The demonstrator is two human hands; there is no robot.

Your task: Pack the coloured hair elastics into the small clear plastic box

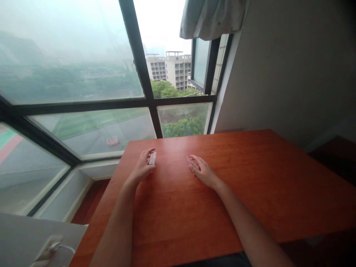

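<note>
My left hand [142,167] is closed around a small clear, whitish rectangular piece [152,158], with the thumb below it and the fingers above. Across a gap to the right, my right hand [205,172] grips a thin clear piece [191,162] that sticks out past its fingertips. Both pieces look like clear plastic, but they are too small to tell their exact kind. The two hands are apart, over the far part of the reddish-brown wooden table [178,207].
Beyond the table's far edge stands a dark-framed window [151,100], its upper right pane swung open under a curtain [213,18]. A grey wall [286,70] rises at the right. At the lower left, a plug with a cable sits in a wall socket [51,248].
</note>
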